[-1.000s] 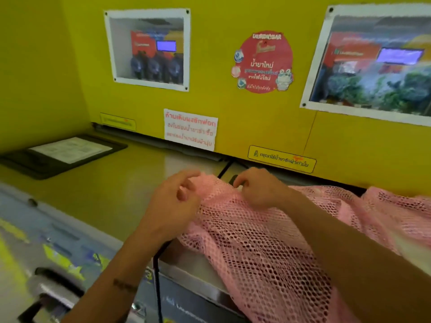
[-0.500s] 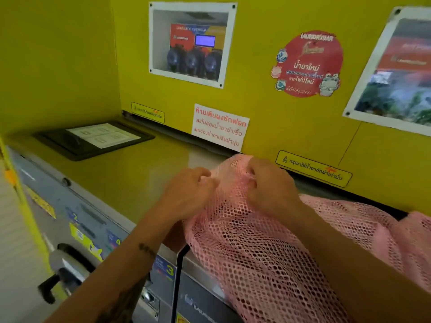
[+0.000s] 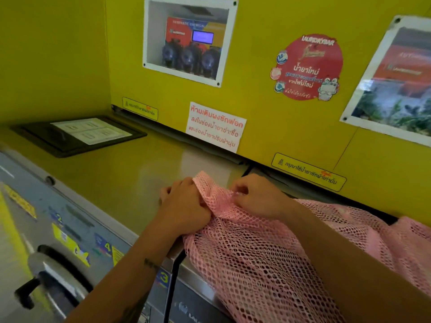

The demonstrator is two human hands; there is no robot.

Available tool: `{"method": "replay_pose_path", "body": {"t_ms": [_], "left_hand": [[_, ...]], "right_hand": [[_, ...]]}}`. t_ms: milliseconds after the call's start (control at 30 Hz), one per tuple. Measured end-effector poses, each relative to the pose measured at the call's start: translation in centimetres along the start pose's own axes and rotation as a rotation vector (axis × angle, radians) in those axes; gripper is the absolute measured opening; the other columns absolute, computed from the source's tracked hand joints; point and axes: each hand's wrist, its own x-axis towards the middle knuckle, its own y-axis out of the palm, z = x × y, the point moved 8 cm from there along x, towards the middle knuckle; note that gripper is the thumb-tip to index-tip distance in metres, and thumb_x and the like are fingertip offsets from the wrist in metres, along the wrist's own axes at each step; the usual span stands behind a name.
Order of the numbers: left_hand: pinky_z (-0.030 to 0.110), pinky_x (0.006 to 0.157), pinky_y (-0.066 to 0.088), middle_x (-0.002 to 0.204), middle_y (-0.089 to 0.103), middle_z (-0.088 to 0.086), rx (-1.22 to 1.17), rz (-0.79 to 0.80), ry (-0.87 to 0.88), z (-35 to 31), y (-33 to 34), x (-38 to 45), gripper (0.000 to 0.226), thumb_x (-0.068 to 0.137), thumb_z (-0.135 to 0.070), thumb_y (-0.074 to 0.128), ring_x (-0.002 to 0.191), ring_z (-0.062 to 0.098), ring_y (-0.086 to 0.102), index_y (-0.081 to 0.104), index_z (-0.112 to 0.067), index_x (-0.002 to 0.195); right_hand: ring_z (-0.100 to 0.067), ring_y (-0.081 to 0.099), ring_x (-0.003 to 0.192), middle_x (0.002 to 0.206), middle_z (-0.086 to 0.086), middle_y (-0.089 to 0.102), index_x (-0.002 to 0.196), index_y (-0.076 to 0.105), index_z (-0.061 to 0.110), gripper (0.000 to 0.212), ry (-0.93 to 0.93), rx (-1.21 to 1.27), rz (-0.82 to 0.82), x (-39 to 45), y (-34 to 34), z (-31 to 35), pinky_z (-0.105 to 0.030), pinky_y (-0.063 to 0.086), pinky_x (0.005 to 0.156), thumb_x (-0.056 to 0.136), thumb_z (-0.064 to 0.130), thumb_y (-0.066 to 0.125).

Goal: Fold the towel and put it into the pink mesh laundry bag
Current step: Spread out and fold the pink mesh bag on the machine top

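Both hands, the left hand [image 3: 184,206] and right hand [image 3: 254,197], pinch the pink mesh laundry bag [image 3: 268,264] at its end atop the washing machine [image 3: 112,183].

Steel washer top [image 3: 130,183] under pink mesh bag [image 3: 268,264] and black framed notice [image 3: 77,135].

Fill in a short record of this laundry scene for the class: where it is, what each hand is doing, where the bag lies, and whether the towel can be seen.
Setting: top of front-loading washing machines against a yellow wall
Left hand: closed on the end of the pink mesh laundry bag
Right hand: pinching the same end of the mesh
Bag position: draped over the machine top and its front edge
Towel: not visible
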Motion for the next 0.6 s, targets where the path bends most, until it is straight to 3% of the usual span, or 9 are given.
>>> {"method": "replay_pose_path", "body": {"t_ms": [100, 200, 233, 333, 433, 533, 600], "left_hand": [[0.045, 0.094, 0.032, 0.102, 0.059, -0.007, 0.015, -0.034, -0.035, 0.5, -0.3, 0.1, 0.020, 0.074, -0.041, 0.053, 0.104, 0.021, 0.053, 0.058, -0.031, 0.091], [0.043, 0.092, 0.043, 0.102, 0.063, -0.001, -0.110, -0.099, -0.065, 0.7, -1.1, 0.0, 0.022, 0.076, -0.028, 0.060, 0.098, 0.023, 0.056, 0.064, -0.029, 0.097], [0.042, 0.087, 0.048, 0.100, 0.064, 0.001, -0.158, -0.128, -0.068, 0.8, -1.5, -0.1, 0.022, 0.076, -0.023, 0.061, 0.094, 0.024, 0.058, 0.066, -0.026, 0.097], [0.039, 0.075, 0.050, 0.091, 0.063, 0.003, -0.218, -0.167, -0.043, 0.7, -1.8, -0.1, 0.017, 0.075, -0.014, 0.060, 0.085, 0.025, 0.058, 0.066, -0.020, 0.089], [0.039, 0.076, 0.051, 0.096, 0.064, 0.005, -0.209, -0.163, -0.060, 0.6, -1.6, 0.0, 0.020, 0.077, -0.011, 0.061, 0.087, 0.025, 0.059, 0.068, -0.017, 0.094], [0.035, 0.081, 0.049, 0.108, 0.064, 0.004, -0.195, -0.150, -0.081, 0.8, -1.5, 0.1, 0.034, 0.076, -0.008, 0.061, 0.095, 0.022, 0.058, 0.067, -0.020, 0.107], [0.033, 0.082, 0.047, 0.111, 0.063, 0.002, -0.202, -0.136, -0.089, 0.9, -1.5, 0.1, 0.038, 0.076, -0.008, 0.062, 0.098, 0.020, 0.057, 0.066, -0.022, 0.111]], "right_hand": [[-0.013, 0.056, 0.066, 0.073, 0.005, 0.061, 0.071, 0.059, 0.023, 0.018, 0.063, -0.057, -0.221, 1.6, -2.7, -1.7, -0.028, 0.040, 0.055, 0.083, 0.010, 0.060], [-0.020, 0.057, 0.073, 0.087, -0.003, 0.062, 0.090, 0.057, 0.021, 0.003, 0.284, -0.089, -0.483, 2.0, -7.0, -5.9, -0.031, 0.041, 0.059, 0.089, 0.019, 0.057], [-0.025, 0.059, 0.079, 0.093, -0.007, 0.062, 0.098, 0.056, 0.018, 0.011, 0.344, -0.090, -0.490, 2.0, -7.7, -7.1, -0.035, 0.045, 0.063, 0.088, 0.023, 0.057], [-0.035, 0.055, 0.107, 0.120, -0.013, 0.052, 0.123, 0.049, 0.016, 0.045, 0.389, -0.124, -0.315, 2.6, -6.7, -8.6, -0.048, 0.052, 0.087, 0.080, 0.025, 0.060], [-0.032, 0.048, 0.124, 0.138, -0.010, 0.048, 0.134, 0.048, 0.022, 0.056, 0.267, -0.155, -0.217, 2.6, -3.9, -7.1, -0.050, 0.044, 0.103, 0.080, 0.032, 0.059], [-0.031, 0.051, 0.121, 0.134, -0.008, 0.051, 0.135, 0.044, 0.026, 0.059, 0.236, -0.195, -0.117, 2.3, -1.5, -6.4, -0.049, 0.046, 0.100, 0.080, 0.041, 0.061], [-0.027, 0.060, 0.102, 0.116, -0.005, 0.062, 0.114, 0.054, 0.025, 0.037, 0.260, -0.177, -0.107, 2.4, -1.1, -6.9, -0.044, 0.053, 0.086, 0.078, 0.030, 0.063]]}}
